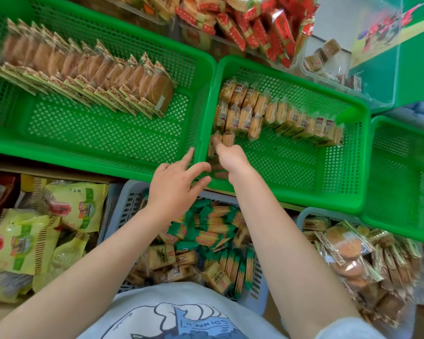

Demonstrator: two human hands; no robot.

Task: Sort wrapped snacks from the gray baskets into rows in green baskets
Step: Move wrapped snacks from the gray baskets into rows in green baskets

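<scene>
Right now the right hand pinches a clear-wrapped biscuit pack at the near-left corner of the middle green basket, perforated plastic, beside a ragged row of matching packs. Left hand hovers over that basket's near-left rim, fingers spread, holding nothing. Just below it, a gray slotted basket is heaped with crinkly green-and-gold packets. Left of the middle basket, another green basket holds a row of round cakes

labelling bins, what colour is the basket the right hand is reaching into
Green, a perforated plastic basket; the right hand is inside it. Clearest in the head view.
</scene>
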